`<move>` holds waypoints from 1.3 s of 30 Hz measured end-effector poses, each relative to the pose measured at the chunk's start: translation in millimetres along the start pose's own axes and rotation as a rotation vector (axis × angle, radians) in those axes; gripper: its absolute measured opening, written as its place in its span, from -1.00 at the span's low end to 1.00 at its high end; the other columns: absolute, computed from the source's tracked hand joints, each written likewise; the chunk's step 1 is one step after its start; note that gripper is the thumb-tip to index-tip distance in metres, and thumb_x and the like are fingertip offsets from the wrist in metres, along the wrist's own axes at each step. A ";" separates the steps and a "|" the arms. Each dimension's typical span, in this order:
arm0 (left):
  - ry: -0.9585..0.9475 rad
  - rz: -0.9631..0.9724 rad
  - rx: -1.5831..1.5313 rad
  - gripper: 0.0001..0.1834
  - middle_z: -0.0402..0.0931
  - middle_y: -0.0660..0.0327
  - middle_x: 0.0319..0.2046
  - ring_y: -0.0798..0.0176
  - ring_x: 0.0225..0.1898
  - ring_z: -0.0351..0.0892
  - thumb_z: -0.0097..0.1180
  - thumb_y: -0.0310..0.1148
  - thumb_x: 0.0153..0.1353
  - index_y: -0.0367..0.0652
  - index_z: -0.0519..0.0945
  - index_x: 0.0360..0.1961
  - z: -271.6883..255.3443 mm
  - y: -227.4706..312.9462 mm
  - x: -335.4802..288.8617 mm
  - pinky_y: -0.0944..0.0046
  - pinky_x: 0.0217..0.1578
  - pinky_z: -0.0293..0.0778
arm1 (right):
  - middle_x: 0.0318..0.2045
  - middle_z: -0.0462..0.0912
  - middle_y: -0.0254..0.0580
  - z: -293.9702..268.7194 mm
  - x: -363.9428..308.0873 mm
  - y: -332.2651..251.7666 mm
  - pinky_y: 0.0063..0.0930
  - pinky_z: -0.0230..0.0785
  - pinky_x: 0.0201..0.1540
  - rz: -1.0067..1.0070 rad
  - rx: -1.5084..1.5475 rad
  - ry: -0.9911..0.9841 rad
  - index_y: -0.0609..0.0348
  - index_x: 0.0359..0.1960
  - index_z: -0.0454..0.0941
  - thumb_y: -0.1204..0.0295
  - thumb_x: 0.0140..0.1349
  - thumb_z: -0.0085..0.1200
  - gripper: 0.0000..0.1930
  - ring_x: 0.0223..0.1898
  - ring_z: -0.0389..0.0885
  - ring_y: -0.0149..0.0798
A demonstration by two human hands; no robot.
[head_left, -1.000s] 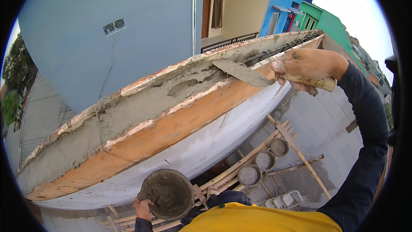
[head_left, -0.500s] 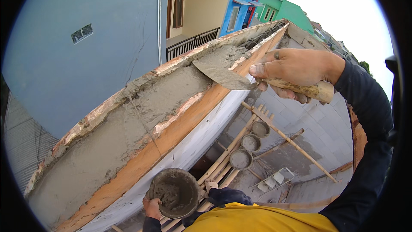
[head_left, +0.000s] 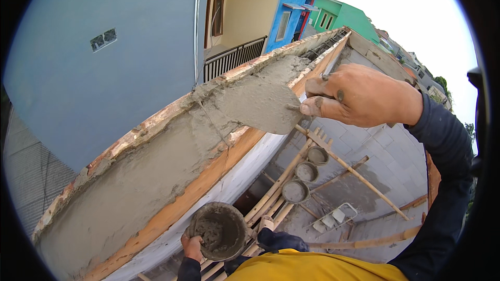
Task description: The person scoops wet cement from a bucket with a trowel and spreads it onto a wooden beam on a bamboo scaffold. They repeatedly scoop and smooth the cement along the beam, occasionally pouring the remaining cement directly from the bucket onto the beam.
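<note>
My right hand [head_left: 367, 96] is closed round the handle of a trowel, the handle now mostly hidden behind the hand. The trowel's broad, mortar-smeared blade [head_left: 268, 106] lies nearly flat across the wet grey mortar [head_left: 130, 190] that fills a long channel on top of a wall. At its near side the blade overhangs an orange wooden board [head_left: 179, 205] edging the channel. Low in view, my left hand [head_left: 192, 247] grips the rim of a round bucket [head_left: 237, 237] with some mortar inside. A thin wire [head_left: 212, 120] crosses the channel near the blade.
Bamboo poles [head_left: 265, 205] form a scaffold below, with a foot on them. Several mortar buckets [head_left: 295, 191] stand along it. A white folding step stool [head_left: 333, 218] is farther down. Past the channel rises a grey-blue wall [head_left: 140, 83]; exposed rebar [head_left: 328, 44] shows at the far end.
My right hand has turned over the handle, and the blade has shifted toward me and left, lying flatter on the mortar. The bucket in my left hand sits slightly farther right.
</note>
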State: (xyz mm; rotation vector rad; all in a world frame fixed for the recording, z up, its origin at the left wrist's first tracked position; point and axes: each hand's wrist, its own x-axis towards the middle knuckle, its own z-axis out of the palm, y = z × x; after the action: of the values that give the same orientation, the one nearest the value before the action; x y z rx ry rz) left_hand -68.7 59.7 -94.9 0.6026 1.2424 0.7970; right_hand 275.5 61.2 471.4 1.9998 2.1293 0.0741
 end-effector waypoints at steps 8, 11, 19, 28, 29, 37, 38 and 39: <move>-0.020 0.020 -0.036 -0.44 0.71 0.18 -0.15 0.24 -0.20 0.67 -0.04 -0.81 -0.11 -0.37 0.63 0.00 9.2 2.8 -9.6 0.29 -0.32 0.52 | -0.61 0.56 0.17 8.3 15.0 20.8 -0.04 0.50 -0.35 -0.094 0.076 -0.021 0.39 -0.32 0.70 -0.05 0.49 0.02 -0.40 -0.57 0.58 0.07; 0.014 0.073 -0.052 -0.45 0.71 0.18 -0.15 0.24 -0.20 0.68 -0.04 -0.81 -0.11 -0.36 0.64 -0.02 13.2 3.6 -12.5 0.31 -0.34 0.51 | -0.62 0.55 0.15 7.5 22.2 52.8 -0.06 0.48 -0.37 0.018 -0.026 -0.009 0.41 -0.43 0.67 -0.05 0.48 0.03 -0.36 -0.58 0.57 0.02; -0.005 0.047 -0.082 -0.38 0.68 0.19 -0.10 0.25 -0.21 0.66 -0.01 -0.80 -0.13 -0.32 0.57 0.07 14.5 -2.4 -15.7 0.33 -0.39 0.47 | -0.78 0.42 -0.29 0.1 -2.9 23.4 -0.42 0.38 -0.64 0.120 0.436 -0.133 0.24 -0.43 0.62 -0.14 0.54 -0.10 -0.35 -0.74 0.44 -0.40; -0.003 0.135 -0.115 -0.43 0.68 0.21 -0.13 0.29 -0.29 0.59 -0.06 -0.80 -0.09 -0.35 0.60 0.03 20.2 -21.5 -6.3 0.33 -0.36 0.44 | -0.73 0.53 -0.33 -33.8 -25.3 -88.2 -0.52 0.45 -0.60 0.318 0.645 -0.472 0.23 -0.26 0.59 -0.05 0.61 -0.22 -0.43 -0.71 0.56 -0.43; -0.025 0.123 -0.108 -0.40 0.67 0.19 -0.10 0.27 -0.23 0.62 -0.04 -0.80 -0.11 -0.36 0.57 0.06 19.0 -24.4 -3.8 0.33 -0.31 0.48 | -0.73 0.54 -0.32 -36.3 -25.2 -97.0 -0.52 0.46 -0.59 0.303 0.631 -0.461 0.24 -0.25 0.59 -0.05 0.61 -0.22 -0.42 -0.70 0.57 -0.42; -0.099 0.138 -0.097 -0.22 0.60 0.08 0.06 0.21 -0.08 0.61 0.01 -0.82 -0.17 -0.37 0.42 0.25 13.9 -48.7 19.8 0.33 -0.21 0.51 | -0.70 0.58 -0.24 -29.8 -14.8 -137.3 -0.32 0.55 -0.46 -0.359 0.286 -0.215 0.36 -0.05 0.59 -0.01 0.62 -0.24 -0.41 -0.65 0.62 -0.30; -0.126 0.122 -0.107 -0.21 0.60 0.09 0.06 0.21 -0.09 0.61 0.01 -0.82 -0.17 -0.37 0.42 0.25 14.8 -47.6 19.5 0.33 -0.23 0.51 | -0.67 0.59 -0.20 -25.7 -16.3 -141.2 -0.28 0.56 -0.45 -0.431 0.266 -0.183 0.36 -0.03 0.59 0.00 0.62 -0.24 -0.42 -0.63 0.62 -0.27; -0.153 0.106 -0.115 -0.21 0.60 0.09 0.05 0.21 -0.09 0.60 0.00 -0.82 -0.17 -0.36 0.41 0.26 15.5 -44.5 18.2 0.32 -0.25 0.51 | -0.65 0.60 -0.17 -21.2 -17.5 -143.5 -0.25 0.56 -0.43 -0.501 0.244 -0.149 0.36 -0.01 0.58 0.01 0.62 -0.24 -0.43 -0.61 0.63 -0.24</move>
State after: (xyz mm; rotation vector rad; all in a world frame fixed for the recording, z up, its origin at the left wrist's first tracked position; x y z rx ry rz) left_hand -42.5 48.0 -136.6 0.6281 1.0248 0.8878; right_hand 131.7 35.7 467.6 1.4576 2.5612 -0.4184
